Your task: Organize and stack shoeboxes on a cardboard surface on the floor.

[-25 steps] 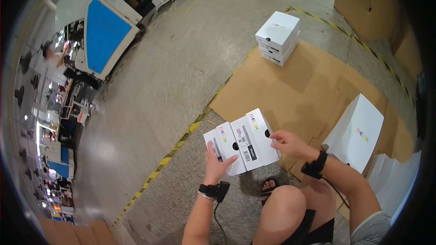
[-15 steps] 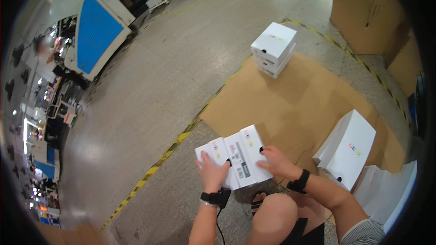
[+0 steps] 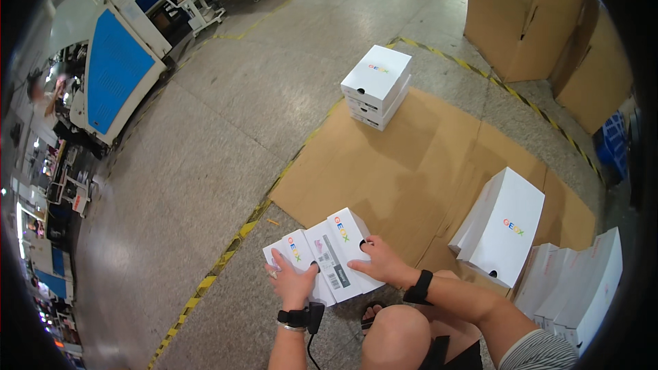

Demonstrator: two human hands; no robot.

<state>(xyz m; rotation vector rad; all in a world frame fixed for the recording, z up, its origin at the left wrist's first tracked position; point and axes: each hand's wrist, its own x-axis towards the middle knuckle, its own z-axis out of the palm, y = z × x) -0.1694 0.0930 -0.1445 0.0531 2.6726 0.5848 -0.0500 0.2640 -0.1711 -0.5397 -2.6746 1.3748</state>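
Observation:
Two white boxes stand side by side on the floor in front of me. My left hand [image 3: 291,281] rests on the smaller left box [image 3: 291,252], fingers spread over its near face. My right hand [image 3: 380,262] grips the near right corner of the taller right box [image 3: 339,250], which has a label on its side. Both wrists wear black bands. My bare knee [image 3: 397,332] is just below the hands.
A flattened cardboard sheet [image 3: 411,171] covers the floor ahead, with a stack of white boxes [image 3: 377,85] at its far edge. More white boxes [image 3: 504,226] stand at my right. Tall brown cartons [image 3: 521,14] rise far right. A blue-and-white machine [image 3: 113,75] stands at left beyond yellow-black floor tape [image 3: 233,247].
Both hands have closed in on the two boxes, with the right hand now gripping the right box's near corner. The view has tilted downward.

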